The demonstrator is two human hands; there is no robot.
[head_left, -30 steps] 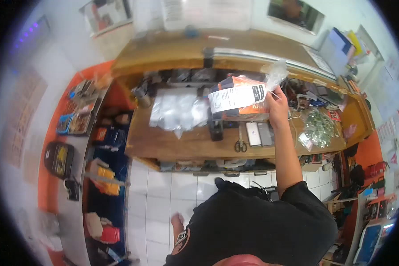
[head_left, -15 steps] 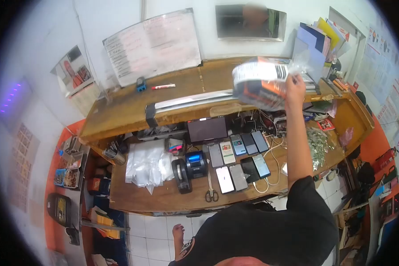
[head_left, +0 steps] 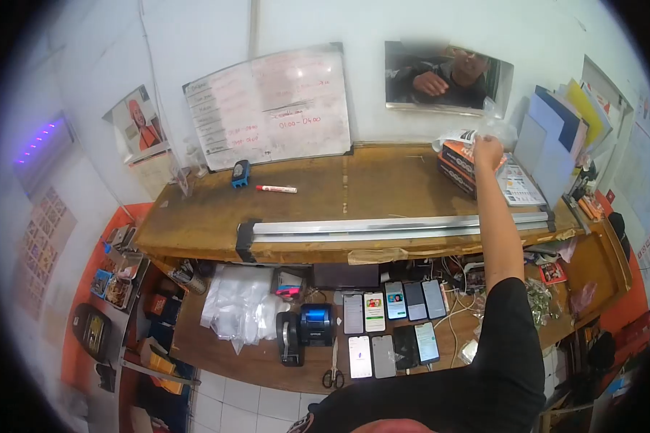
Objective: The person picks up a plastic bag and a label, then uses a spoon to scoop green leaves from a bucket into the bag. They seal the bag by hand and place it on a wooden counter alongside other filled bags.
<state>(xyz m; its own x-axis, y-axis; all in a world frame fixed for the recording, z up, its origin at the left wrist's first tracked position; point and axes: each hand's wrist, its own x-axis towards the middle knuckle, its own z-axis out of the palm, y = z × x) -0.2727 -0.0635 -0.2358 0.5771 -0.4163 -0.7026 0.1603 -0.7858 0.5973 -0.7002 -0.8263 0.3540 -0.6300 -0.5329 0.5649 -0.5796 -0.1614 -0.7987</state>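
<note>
— What's biggest?
— The long brown wooden bench [head_left: 383, 180] across mid-frame, with a white rectangular whiteboard [head_left: 271, 108] leaning behind it, upper centre.
— And the parcel?
— The orange-and-black cardboard box in clear plastic [head_left: 458, 162] lies on the bench, upper right — the right hand [head_left: 487, 150] has its grip closed on the plastic.
— Smaller?
— A red marker pen [head_left: 276, 189], left of centre.

Orange-and-black box [head_left: 456, 164] — red marker [head_left: 276, 189] — blue eraser [head_left: 240, 173]
</note>
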